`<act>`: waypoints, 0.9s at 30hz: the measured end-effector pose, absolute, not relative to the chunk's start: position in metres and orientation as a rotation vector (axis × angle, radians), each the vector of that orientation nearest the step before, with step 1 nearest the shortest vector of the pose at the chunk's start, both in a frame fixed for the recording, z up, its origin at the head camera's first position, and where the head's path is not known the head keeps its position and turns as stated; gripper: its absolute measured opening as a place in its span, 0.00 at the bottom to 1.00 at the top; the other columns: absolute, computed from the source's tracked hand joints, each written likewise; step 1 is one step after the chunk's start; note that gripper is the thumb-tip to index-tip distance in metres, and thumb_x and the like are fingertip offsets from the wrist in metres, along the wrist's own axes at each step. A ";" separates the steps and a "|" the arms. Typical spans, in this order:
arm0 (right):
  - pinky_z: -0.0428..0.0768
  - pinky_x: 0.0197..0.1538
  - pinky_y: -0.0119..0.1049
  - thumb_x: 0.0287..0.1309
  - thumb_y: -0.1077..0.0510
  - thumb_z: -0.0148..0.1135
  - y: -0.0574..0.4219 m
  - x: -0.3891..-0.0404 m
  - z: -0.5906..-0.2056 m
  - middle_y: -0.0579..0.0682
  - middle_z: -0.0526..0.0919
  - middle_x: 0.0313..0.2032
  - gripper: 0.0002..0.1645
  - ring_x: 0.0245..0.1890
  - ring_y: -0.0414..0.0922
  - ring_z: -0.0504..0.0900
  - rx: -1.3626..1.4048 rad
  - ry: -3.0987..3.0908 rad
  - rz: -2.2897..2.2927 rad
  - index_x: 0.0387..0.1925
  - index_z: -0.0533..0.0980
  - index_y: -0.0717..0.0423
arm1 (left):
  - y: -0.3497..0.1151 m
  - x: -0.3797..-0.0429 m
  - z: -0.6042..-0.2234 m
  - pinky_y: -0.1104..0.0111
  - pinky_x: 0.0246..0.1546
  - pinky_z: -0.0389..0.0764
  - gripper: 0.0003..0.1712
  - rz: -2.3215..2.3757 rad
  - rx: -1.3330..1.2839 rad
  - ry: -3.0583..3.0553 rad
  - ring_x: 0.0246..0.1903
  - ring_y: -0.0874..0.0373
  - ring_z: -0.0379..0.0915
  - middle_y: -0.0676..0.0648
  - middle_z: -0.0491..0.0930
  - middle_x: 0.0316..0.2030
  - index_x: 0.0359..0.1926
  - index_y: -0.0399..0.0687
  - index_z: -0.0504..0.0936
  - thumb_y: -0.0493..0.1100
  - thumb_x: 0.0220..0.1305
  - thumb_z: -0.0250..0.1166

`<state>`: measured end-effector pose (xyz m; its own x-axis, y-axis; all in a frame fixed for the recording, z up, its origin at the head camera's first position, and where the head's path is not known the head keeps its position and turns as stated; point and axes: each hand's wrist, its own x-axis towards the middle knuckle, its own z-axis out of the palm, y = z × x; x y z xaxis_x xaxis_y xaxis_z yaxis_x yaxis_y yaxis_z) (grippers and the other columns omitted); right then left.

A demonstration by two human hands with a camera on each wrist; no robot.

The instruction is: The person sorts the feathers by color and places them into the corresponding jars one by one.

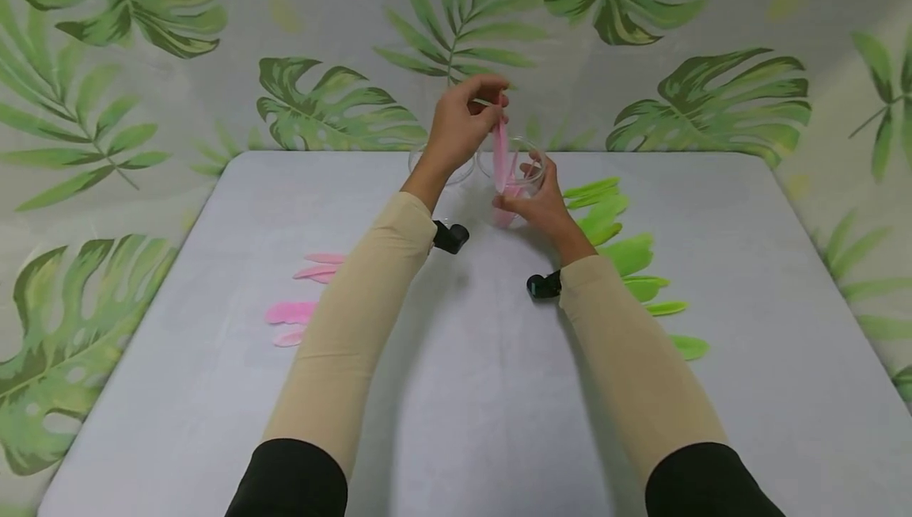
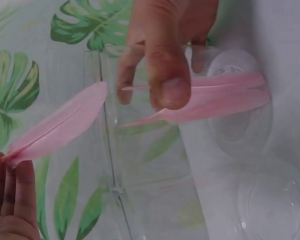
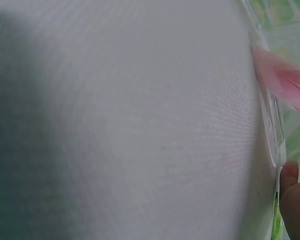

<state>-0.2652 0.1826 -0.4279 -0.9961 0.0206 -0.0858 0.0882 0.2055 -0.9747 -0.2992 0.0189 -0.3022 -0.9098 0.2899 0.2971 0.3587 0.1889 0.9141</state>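
Pink feather point(image 1: 501, 157) pinched by left hand point(image 1: 465, 125), 12 o'clock; right hand point(image 1: 545, 202) grips jar point(image 1: 514, 183). Insertion step, likely; next: lower it.

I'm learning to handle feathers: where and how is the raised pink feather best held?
Probably by its thin quill end, pinched from above as the left hand does: the pink feather hangs quill-up, its broad vane pointing toward the open jar.

Tip-down pink feather point(image 2: 60, 125) at mouth of clear jar point(image 2: 145, 145)
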 end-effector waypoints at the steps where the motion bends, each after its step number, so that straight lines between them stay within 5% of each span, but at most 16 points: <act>1: 0.60 0.76 0.49 0.51 0.55 0.76 0.182 -0.265 -0.428 0.54 0.59 0.74 0.60 0.73 0.50 0.59 0.102 2.396 -1.947 0.74 0.44 0.42 | 0.018 -0.300 -0.301 0.69 0.42 0.81 0.17 -1.866 -0.625 -2.358 0.42 0.50 0.82 0.40 0.81 0.49 0.59 0.42 0.79 0.33 0.71 0.57; 27: 0.61 0.76 0.48 0.51 0.57 0.74 0.179 -0.244 -0.398 0.58 0.57 0.75 0.60 0.73 0.51 0.59 0.074 2.346 -1.954 0.75 0.43 0.49 | 0.034 -0.301 -0.331 0.73 0.44 0.81 0.13 -1.599 -0.848 -2.631 0.44 0.55 0.81 0.44 0.83 0.49 0.53 0.44 0.82 0.38 0.71 0.59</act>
<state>-0.2444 0.1789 -0.3977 -0.9950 -0.0185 -0.0981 0.0931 0.1819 -0.9789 -0.3007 0.0339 -0.3312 -0.8579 0.4632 0.2225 0.4108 0.3581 0.8384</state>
